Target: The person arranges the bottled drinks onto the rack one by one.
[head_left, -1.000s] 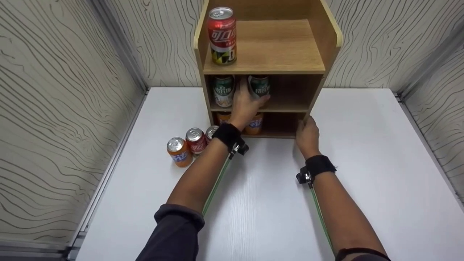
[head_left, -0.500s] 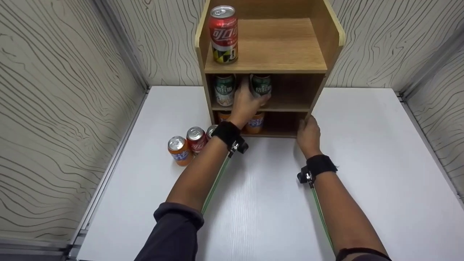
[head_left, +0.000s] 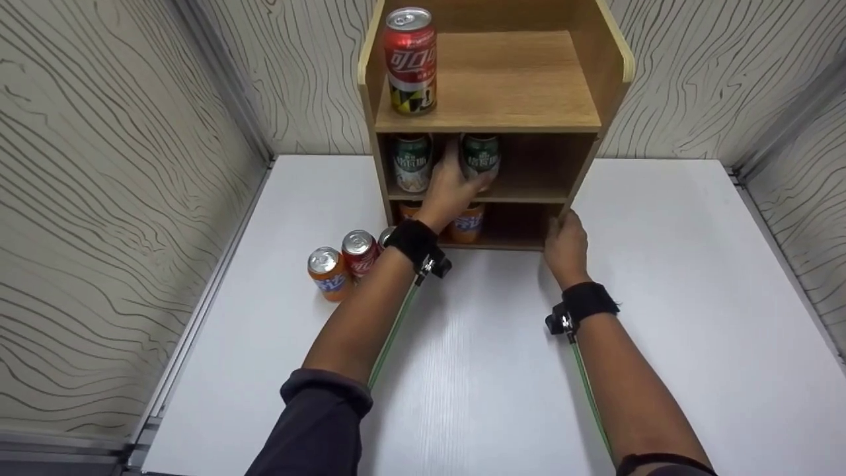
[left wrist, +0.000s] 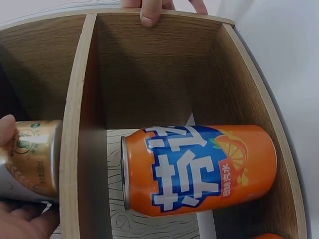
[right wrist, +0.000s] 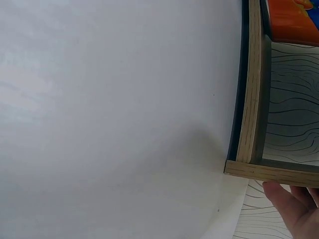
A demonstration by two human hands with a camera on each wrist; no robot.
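On the middle level of the wooden shelf (head_left: pixel 489 120), my left hand (head_left: pixel 451 188) grips a green and white drink can (head_left: pixel 481 155). In the left wrist view the thumb and fingers wrap this can (left wrist: pixel 37 159), whose near side shows gold. A matching green can (head_left: pixel 412 164) stands to the left of the hand. My right hand (head_left: pixel 566 246) holds the lower right side panel of the shelf, its thumb at the panel's edge in the right wrist view. On the bottom level, an orange soda can (left wrist: pixel 199 169) stands below the left hand, partly hidden by the wrist in the head view.
A red cola can (head_left: pixel 411 63) stands on the top level at the left. Left of the shelf, an orange can (head_left: pixel 330 274) and a red can (head_left: pixel 360 253) stand on the white table (head_left: pixel 489 370), with another can partly behind the left forearm. Patterned panels (head_left: pixel 317 79) enclose the table.
In the head view the shelf and its cans have shifted slightly right and up. My left hand keeps its grip on the green can, and the right hand stays on the side panel.
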